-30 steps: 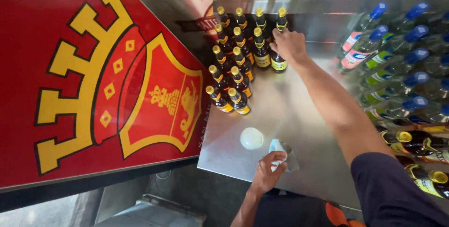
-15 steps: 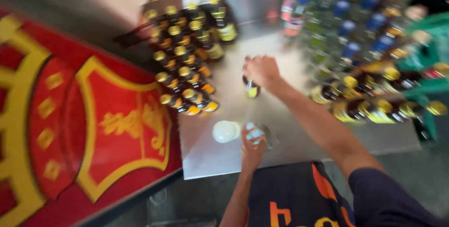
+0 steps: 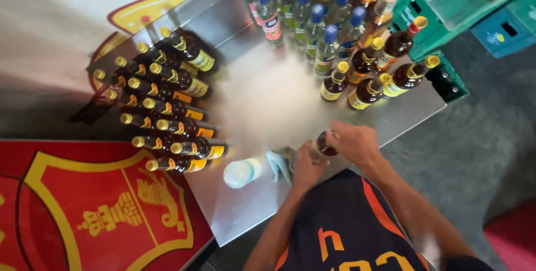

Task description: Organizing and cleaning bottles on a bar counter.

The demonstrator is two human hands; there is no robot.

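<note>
1. Steel-grey table top [image 3: 262,103] is taking up the middle of my view; I am looking down on it from the head camera, with a red and yellow panel [image 3: 95,209] lying at its near left edge.
2. Green crates [image 3: 446,3] are standing on the floor at the far right, beside the table.
3. Dark bottles with yellow caps [image 3: 167,109] are crowding the left of the table; blue-capped clear bottles [image 3: 301,14] are standing at the far edge, and a few more brown ones [image 3: 368,75] just beside them.
4. My right hand [image 3: 357,144] is closing around the brown bottle [image 3: 324,145] at the near edge, fingers wrapped over its upper part.
5. My left hand [image 3: 304,168] is pressing against the same bottle from the other side, clamped on it, with a pale cloth [image 3: 281,162] bunched just beside it.
6. Glass like this is, I judge, feeling heavy, stiff, smooth and breakable; the body below the neck is offering the surest hold.
7. A white rounded object [image 3: 240,173] is lying near the cloth.
</note>
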